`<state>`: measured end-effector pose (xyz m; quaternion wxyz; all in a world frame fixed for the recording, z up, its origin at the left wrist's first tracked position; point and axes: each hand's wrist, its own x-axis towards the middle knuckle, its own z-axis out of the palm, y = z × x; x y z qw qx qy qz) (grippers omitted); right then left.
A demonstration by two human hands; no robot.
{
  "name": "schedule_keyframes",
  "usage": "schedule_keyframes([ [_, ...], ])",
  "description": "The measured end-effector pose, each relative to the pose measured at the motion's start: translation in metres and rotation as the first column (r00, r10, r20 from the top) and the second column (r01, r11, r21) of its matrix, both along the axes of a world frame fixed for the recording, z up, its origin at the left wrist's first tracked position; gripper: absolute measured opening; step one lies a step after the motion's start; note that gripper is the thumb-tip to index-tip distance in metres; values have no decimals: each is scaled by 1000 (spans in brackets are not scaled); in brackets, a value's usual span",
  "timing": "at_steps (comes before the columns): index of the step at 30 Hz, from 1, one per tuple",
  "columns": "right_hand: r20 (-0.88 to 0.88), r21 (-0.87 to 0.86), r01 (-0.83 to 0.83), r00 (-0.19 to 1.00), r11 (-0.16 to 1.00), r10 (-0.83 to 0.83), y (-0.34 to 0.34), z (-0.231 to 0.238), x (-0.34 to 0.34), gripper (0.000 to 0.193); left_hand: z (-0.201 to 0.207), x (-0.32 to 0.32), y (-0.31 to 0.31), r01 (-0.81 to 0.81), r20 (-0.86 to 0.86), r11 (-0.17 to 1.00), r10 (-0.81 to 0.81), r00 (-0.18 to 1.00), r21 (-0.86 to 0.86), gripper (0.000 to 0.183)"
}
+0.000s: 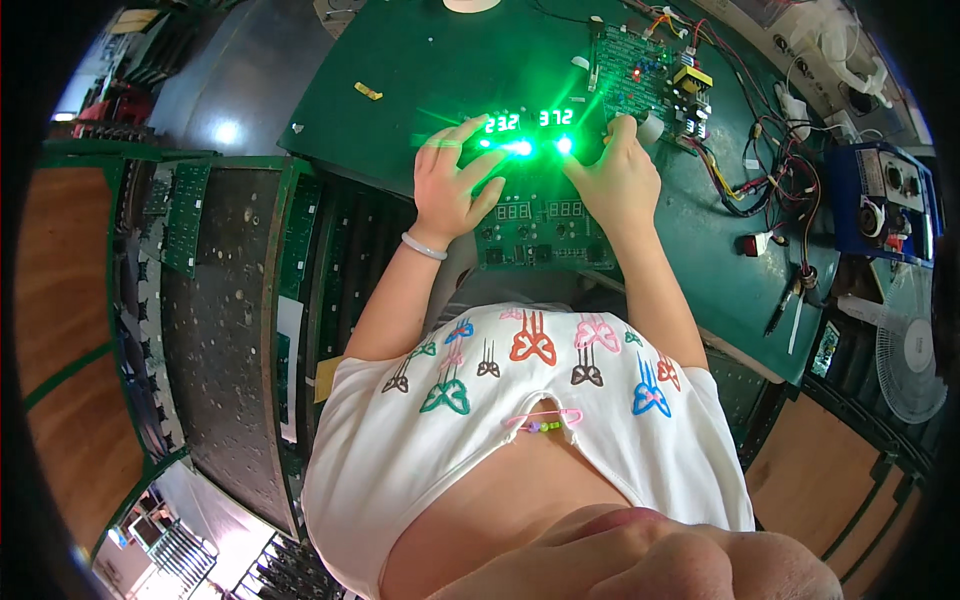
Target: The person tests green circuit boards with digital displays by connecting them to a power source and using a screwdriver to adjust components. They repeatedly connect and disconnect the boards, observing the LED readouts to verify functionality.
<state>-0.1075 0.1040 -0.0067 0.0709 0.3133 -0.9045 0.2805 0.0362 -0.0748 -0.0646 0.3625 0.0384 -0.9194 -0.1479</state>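
Observation:
A green circuit board panel (530,235) lies in front of me at the near edge of the green work table. Its far row of digit displays (556,118) glows white, with bright green lights just below. The nearer row of displays (513,211) is dark. My left hand (450,190), with a pale bangle at the wrist, rests over the panel's left side, fingers spread and fingertips near the lights. On the right side is my right hand (625,185), thumb stretched to the rightmost green light and forefinger apart from it. Glare hides exactly what the fingertips touch.
A larger circuit board (640,75) with wires stands at the far right of the table (385,60). Cables (765,185), a blue instrument box (880,205), a screwdriver-like tool (785,305) and a white fan (910,345) are right. Racks holding boards (185,215) stand left.

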Motion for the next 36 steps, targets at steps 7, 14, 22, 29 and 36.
schedule_keyframes([
  [7,-29,8,19,999,1000,-19,-3,1,2,69,2,0,0,-2,-11,1000,2,1000,-8,37],
  [14,-47,26,18,999,999,-17,-3,0,1,69,5,0,3,-24,-30,1000,24,999,7,37],
  [22,11,11,-32,999,999,32,20,7,-2,73,6,1,2,-11,-20,999,10,1000,-35,39],
  [29,-90,-133,99,990,986,-111,104,30,-48,33,-6,3,-1,44,-156,981,-14,988,191,59],
  [36,-339,-125,384,850,915,-404,233,57,-145,20,-10,0,-1,40,-235,976,11,972,213,46],
])
